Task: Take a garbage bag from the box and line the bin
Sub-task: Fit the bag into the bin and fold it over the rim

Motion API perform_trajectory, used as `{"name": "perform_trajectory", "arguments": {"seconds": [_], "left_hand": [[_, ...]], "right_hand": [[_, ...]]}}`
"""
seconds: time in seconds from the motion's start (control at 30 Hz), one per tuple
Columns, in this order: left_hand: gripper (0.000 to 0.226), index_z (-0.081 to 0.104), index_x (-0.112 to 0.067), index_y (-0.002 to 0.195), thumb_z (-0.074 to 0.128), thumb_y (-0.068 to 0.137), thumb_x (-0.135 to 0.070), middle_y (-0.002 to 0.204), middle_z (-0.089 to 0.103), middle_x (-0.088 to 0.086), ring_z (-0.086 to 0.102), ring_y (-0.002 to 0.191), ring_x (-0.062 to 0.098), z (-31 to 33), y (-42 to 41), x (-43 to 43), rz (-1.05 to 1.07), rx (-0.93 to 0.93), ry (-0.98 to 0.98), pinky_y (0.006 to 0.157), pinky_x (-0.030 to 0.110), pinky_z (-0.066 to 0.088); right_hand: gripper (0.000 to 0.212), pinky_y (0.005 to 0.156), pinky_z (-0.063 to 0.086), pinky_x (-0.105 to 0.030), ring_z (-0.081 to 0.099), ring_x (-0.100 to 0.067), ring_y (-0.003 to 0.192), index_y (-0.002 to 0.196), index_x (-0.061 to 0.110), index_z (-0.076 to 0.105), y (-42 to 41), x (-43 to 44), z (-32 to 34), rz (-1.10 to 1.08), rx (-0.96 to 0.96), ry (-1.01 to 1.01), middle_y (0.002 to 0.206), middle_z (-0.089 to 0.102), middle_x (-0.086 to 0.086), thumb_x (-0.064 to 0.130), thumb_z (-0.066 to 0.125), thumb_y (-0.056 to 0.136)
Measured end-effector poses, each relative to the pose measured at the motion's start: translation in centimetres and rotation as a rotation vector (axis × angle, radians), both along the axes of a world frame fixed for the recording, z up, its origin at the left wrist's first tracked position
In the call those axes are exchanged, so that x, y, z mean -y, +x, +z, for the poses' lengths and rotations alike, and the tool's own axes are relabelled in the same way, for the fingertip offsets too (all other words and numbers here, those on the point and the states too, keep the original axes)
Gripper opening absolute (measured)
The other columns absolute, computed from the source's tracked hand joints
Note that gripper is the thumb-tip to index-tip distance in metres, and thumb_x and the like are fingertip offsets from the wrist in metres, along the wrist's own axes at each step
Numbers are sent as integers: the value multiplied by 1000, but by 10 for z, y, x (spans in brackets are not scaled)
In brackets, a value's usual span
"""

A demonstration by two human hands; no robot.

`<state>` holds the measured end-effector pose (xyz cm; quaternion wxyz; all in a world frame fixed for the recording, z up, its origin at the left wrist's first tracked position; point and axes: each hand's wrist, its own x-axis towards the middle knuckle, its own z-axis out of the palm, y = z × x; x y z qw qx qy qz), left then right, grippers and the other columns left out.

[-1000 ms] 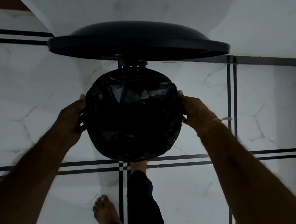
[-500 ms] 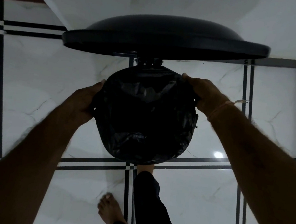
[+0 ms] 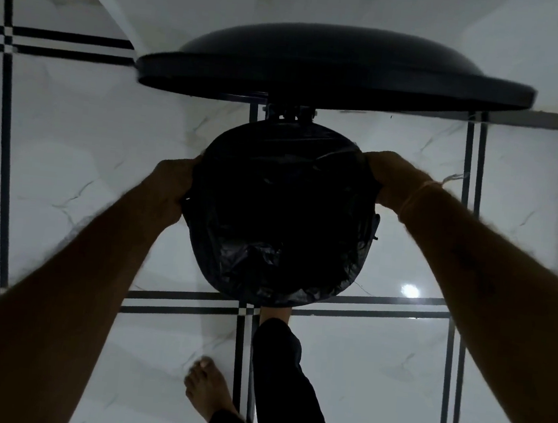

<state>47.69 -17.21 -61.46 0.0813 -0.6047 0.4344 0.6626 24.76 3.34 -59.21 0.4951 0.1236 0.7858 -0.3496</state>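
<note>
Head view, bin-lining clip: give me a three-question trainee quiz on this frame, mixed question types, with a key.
1. True or false: the lid of the bin is shut.
2. Multiple choice: where are the left hand and the right hand? A) both on the lid; B) on opposite sides of the bin's rim, on the black garbage bag; C) one on the floor.
3. Fill in: a foot sits at the bin's near ____.

Key: 1 false, the lid stands open; 2 B; 3 base, probably on a pedal, though no pedal is visible.
</note>
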Motion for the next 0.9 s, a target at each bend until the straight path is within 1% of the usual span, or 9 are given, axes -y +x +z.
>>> {"name": "perform_trajectory", "arguments": {"seconds": [0.07,0.17,0.33,0.43,0.53,0.63,0.7,0.77,0.9], "left_hand": [[24,68,-21,92,57,103,-38,100,69,0,63,84,10,11,10,-6,157,-21,-38,66,21,55],[37,63,-23,109,56,98,-57,101,63,-5,58,88,12,17,35,-28,333,80,-102,82,31,49],[46,68,-20,126,61,95,-53,125,72,4,67,113,20,29,77,-82,490,-107,247,92,40,56],[49,67,-15,126,66,88,-45,125,74,6,69,116,23,28,82,-87,598,-189,281,90,42,60],[41,69,-13,121,64,93,-42,112,79,5,68,116,24,26,78,-84,697,-183,323,87,43,61],[57,67,-16,130,68,86,-52,132,71,7,64,125,24,26,76,-86,689,-190,328,93,43,56],[57,67,-18,131,61,90,-59,134,68,5,63,125,24,34,77,-94,680,-175,298,100,46,54],[56,63,-18,135,58,94,-56,131,68,4,63,123,25,42,82,-103,663,-167,311,101,48,53],[49,60,-16,136,57,97,-46,120,71,2,63,122,24,40,86,-110,655,-187,336,87,40,54]], "right_hand": [[42,66,44,-27,56,-13,74,98,12,69,4,-9,8,-87,-2,-70,84,60,0,52,56,100],[40,76,46,-27,60,-11,85,101,22,74,18,-40,9,-157,92,-126,89,68,10,59,58,96],[41,80,53,-40,64,-17,88,92,23,73,23,-50,1,-275,218,-80,80,70,6,63,64,90],[36,77,53,-38,65,-14,85,92,19,71,24,-39,-1,-269,172,-41,87,71,3,53,61,96],[29,60,52,-29,57,-18,66,79,12,64,30,-31,-5,-293,56,-39,78,61,-5,22,55,104],[23,61,56,-26,61,-21,74,80,14,65,46,-41,-4,-288,-289,-19,77,62,-2,19,58,101],[18,80,59,-36,66,-19,87,92,16,66,72,-55,13,-235,-666,12,88,68,0,31,62,99],[19,76,57,-35,66,-18,85,97,14,65,111,-60,35,-72,-848,-119,91,69,-3,32,60,101],[21,82,59,-29,71,-10,91,108,13,71,148,-27,34,451,-561,-350,97,75,2,30,62,102]]}}
